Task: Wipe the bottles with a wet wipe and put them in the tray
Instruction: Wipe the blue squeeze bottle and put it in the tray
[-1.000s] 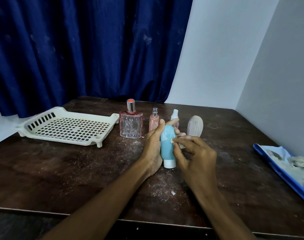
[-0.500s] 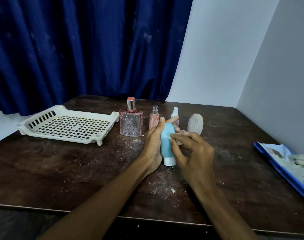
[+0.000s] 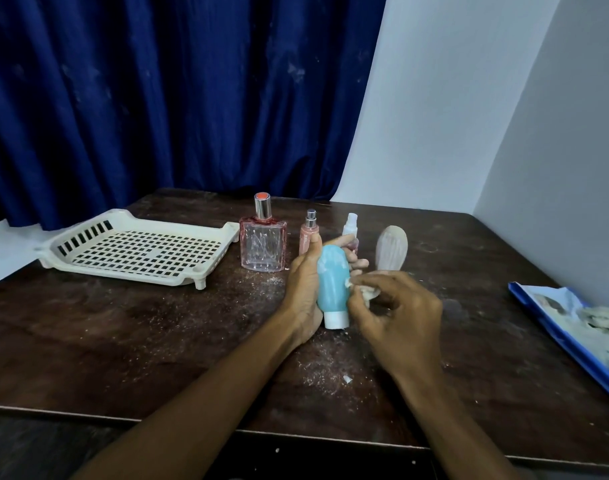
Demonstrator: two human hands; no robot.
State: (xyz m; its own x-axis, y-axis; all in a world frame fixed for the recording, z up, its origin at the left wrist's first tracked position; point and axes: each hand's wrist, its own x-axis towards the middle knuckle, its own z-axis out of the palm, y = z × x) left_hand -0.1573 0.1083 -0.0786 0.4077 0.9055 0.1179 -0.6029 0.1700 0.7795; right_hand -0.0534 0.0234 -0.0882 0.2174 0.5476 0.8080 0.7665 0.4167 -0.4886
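We see a dusty dark wooden table (image 3: 123, 341) with a cream perforated plastic tray (image 3: 53, 251) on it. Well right of the tray, our right hand (image 3: 400, 323) pinches a crumpled white wet wipe (image 3: 367, 292). Nearer the tray, our left hand (image 3: 304, 285) grips a teal squeeze bottle with a white cap (image 3: 332, 285), cap down, outside the tray. The wipe touches its side. A square pink glass perfume bottle (image 3: 263, 247) stands just right of the tray.

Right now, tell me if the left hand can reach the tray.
Probably yes: the left hand grips the blue bottle, and only dusty table lies between it and the tray.
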